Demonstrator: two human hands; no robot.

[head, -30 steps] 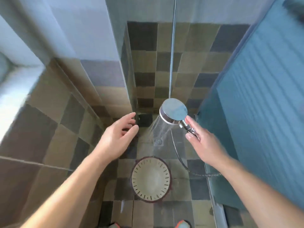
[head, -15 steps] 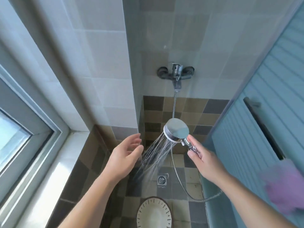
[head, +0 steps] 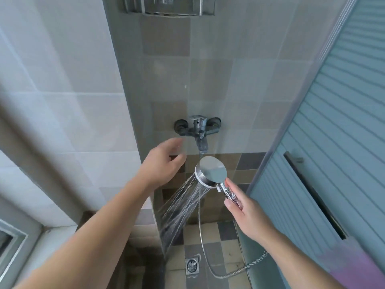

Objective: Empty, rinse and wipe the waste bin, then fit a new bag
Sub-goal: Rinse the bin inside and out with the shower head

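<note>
My right hand (head: 246,211) grips the chrome handle of a round shower head (head: 210,174), which sprays water down and to the left toward the floor. A metal hose (head: 210,265) loops from it down over the floor tiles. My left hand (head: 164,163) is raised with relaxed fingers, holding nothing, just below and left of the wall mixer tap (head: 198,127). The waste bin is out of view.
A floor drain (head: 192,265) sits in the checkered tile floor. A blue ribbed sliding door (head: 325,142) with a dark handle (head: 312,192) stands on the right. A wire shelf (head: 168,6) hangs high on the wall; a window ledge (head: 52,243) is at the lower left.
The view has tilted up from the floor to the wall, so the bin has left the frame. My left hand has risen toward the tap. The right hand keeps holding the running shower head.
</note>
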